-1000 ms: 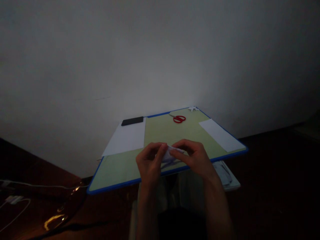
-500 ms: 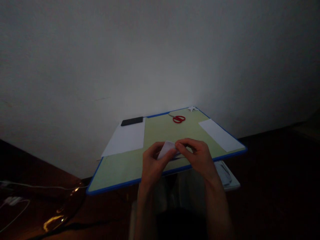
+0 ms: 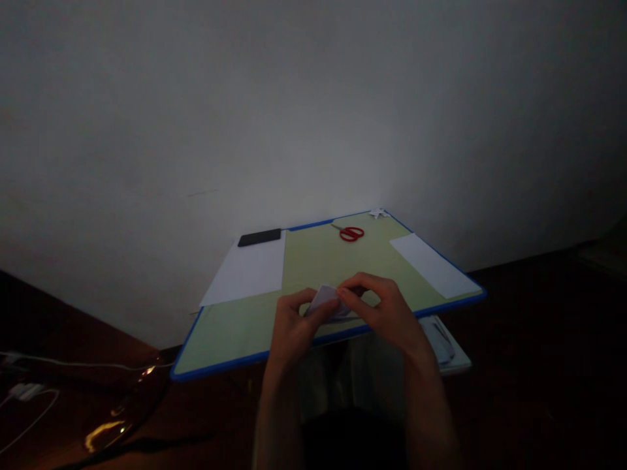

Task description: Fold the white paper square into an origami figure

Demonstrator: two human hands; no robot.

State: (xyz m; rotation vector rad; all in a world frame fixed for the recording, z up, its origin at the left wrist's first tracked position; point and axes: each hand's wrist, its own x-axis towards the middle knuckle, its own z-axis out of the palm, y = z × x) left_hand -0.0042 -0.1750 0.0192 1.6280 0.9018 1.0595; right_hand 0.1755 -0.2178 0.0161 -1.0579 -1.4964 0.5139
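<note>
Over the near edge of the table, a small folded piece of white paper (image 3: 323, 297) is held between both hands. My left hand (image 3: 296, 323) grips its left side, thumb in front and fingers behind. With thumb and index finger, my right hand (image 3: 385, 310) pinches the paper's upper right edge. Part of the paper is hidden by the fingers. Beyond the hands lie scissors (image 3: 351, 234) with red handles. A star-shaped white paper piece (image 3: 378, 213) rests at the far right corner.
The light green table (image 3: 313, 261) has a blue rim and meets a grey wall. A dark tablet-like slab (image 3: 259, 237) lies on a white sheet (image 3: 247, 274) at left. Another white sheet (image 3: 435, 264) lies at right. White cables (image 3: 93, 365) run at lower left.
Both hands have shifted slightly down with the paper, the right one also a little to the left. The paper is tilted somewhat differently. Scissors and sheets lie as before.
</note>
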